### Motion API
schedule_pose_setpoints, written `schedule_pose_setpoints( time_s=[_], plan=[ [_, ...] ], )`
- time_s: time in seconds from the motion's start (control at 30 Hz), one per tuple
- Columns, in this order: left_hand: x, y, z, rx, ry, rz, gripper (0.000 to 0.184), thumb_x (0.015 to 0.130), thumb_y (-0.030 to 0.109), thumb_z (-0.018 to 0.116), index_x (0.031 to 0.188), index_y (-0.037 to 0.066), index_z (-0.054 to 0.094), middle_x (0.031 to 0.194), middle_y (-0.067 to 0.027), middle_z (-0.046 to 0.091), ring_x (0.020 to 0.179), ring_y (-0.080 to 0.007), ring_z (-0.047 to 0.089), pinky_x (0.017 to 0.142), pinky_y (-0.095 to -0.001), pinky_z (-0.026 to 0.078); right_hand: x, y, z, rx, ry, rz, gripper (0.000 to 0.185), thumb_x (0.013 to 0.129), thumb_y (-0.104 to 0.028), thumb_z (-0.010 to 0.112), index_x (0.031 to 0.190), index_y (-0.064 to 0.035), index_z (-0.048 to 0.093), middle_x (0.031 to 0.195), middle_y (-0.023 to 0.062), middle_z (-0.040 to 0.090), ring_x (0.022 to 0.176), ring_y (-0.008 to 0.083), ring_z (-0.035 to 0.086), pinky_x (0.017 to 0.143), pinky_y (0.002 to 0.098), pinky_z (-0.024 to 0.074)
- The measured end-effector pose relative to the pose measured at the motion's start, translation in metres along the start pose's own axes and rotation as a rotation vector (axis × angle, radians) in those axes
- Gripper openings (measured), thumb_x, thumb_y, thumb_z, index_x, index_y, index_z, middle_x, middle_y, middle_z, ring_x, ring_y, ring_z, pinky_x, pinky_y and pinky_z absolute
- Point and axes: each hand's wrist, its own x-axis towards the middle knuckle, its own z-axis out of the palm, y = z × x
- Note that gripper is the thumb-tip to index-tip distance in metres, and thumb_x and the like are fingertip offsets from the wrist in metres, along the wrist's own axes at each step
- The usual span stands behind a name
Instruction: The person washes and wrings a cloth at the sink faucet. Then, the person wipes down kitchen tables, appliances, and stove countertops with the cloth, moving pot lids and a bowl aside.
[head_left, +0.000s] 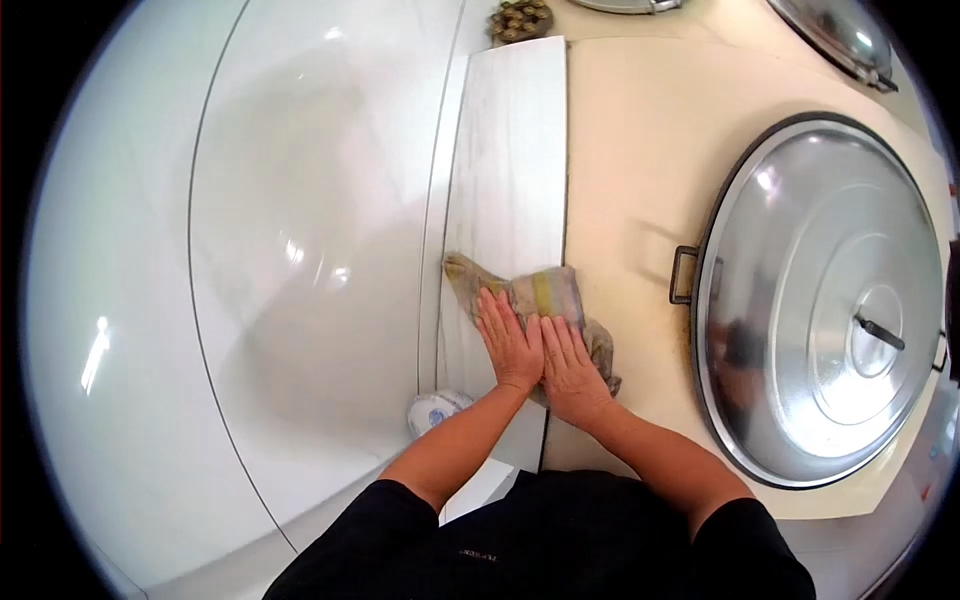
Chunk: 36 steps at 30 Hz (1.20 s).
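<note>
A crumpled grey-brown cloth with a yellowish stripe lies across the white ledge and reaches over its right edge onto the beige surface. My left hand lies flat on the cloth, its fingers extended and pointing up the view. Right beside it, my right hand also presses flat on the cloth, fingers stretched out. The two hands touch along their inner sides. Neither hand is wrapped round the cloth.
A large domed metal lid with black handles covers a round vessel at the right. Two more metal lids show at the top. A brownish clustered object sits beyond the ledge. A white-and-blue round item is near my left forearm.
</note>
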Motion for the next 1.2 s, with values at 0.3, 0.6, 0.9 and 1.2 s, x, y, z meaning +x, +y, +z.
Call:
schedule_pose_setpoints(
  time_s=[0.3, 0.6, 0.9, 1.2],
  plan=[
    [0.104, 0.007, 0.017, 0.077, 0.173, -0.164, 0.08, 0.108, 0.046, 0.051, 0.165, -0.005, 0.027, 0.176, -0.0298, 0.015, 0.163, -0.0475, 0.012, 0.131, -0.0595, 0.008, 0.091, 0.044, -0.015, -0.109, 0.042, -0.004, 0.096, 0.096, -0.051, 0.061, 0.162, 0.0124, 0.034, 0.174, 0.0261, 0.027, 0.163, 0.0417, 0.022, 0.133, 0.0545, 0.015],
    [0.327, -0.004, -0.028, -0.057, 0.179, 0.445, 0.061, 0.105, 0.031, 0.052, 0.157, -0.001, 0.046, 0.172, -0.023, 0.033, 0.155, -0.041, 0.037, 0.127, -0.0507, 0.03, 0.267, 0.091, -0.028, -0.181, 0.187, 0.064, 0.104, 0.097, -0.061, 0.059, 0.162, 0.0138, 0.029, 0.173, 0.0318, 0.023, 0.162, 0.0482, 0.018, 0.132, 0.0595, 0.0116],
    [0.357, -0.033, 0.018, -0.06, 0.108, 0.443, 0.055, 0.105, 0.025, 0.045, 0.155, 0.002, 0.053, 0.17, -0.0205, 0.038, 0.155, -0.0358, 0.039, 0.128, -0.0433, 0.03, 0.288, 0.114, 0.019, -0.276, 0.13, 0.016, 0.102, 0.099, -0.063, 0.054, 0.163, 0.0128, 0.03, 0.172, 0.0341, 0.024, 0.16, 0.0544, 0.015, 0.13, 0.0643, 0.0089],
    [0.392, -0.039, 0.044, -0.002, 0.149, 0.592, 0.059, 0.107, 0.038, 0.046, 0.159, 0.011, 0.051, 0.172, -0.0081, 0.039, 0.16, -0.0282, 0.033, 0.131, -0.0487, 0.026, 0.297, 0.112, 0.047, -0.328, 0.275, 0.174, 0.094, 0.104, -0.057, 0.048, 0.163, 0.0131, 0.029, 0.172, 0.0334, 0.025, 0.161, 0.051, 0.018, 0.131, 0.0615, 0.0075]
  ],
)
